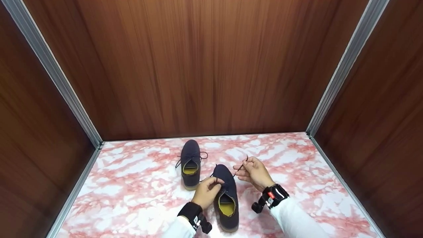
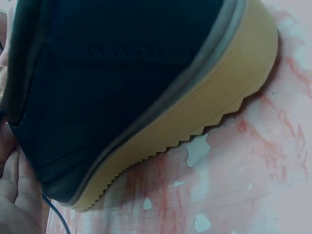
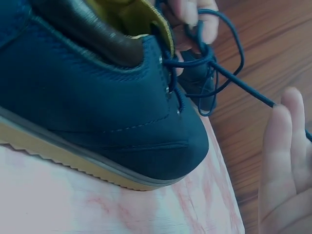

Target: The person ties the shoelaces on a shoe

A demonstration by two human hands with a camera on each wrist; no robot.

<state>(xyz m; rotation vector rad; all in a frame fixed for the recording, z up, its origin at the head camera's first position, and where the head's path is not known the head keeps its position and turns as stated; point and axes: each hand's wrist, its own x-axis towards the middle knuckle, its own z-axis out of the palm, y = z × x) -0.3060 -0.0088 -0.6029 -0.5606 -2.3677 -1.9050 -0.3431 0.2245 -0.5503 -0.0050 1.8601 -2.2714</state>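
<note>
A dark navy lace-up shoe [image 1: 223,171] with a yellow lining stands on the marbled surface, toe pointing away. Over its lacing, my left hand [image 1: 205,192] pinches the lace near the knot, where a loop of lace [image 3: 241,48] curves out. To the right of the toe, my right hand [image 1: 257,173] pinches a lace end [image 3: 245,87] between thumb and finger. That stretch of lace runs fairly straight from the knot to the right fingers. The left wrist view mostly shows the shoe's side and its tan ridged sole [image 2: 195,109]; only part of the left hand appears there.
The matching shoe [image 1: 190,148] stands just behind and to the left, with its lace tied in a bow. Brown wood-grain panels [image 1: 198,72] rise at the back and both sides, joined by metal corner posts [image 1: 56,72]. Pink-and-white marbled surface [image 1: 132,191] lies all around.
</note>
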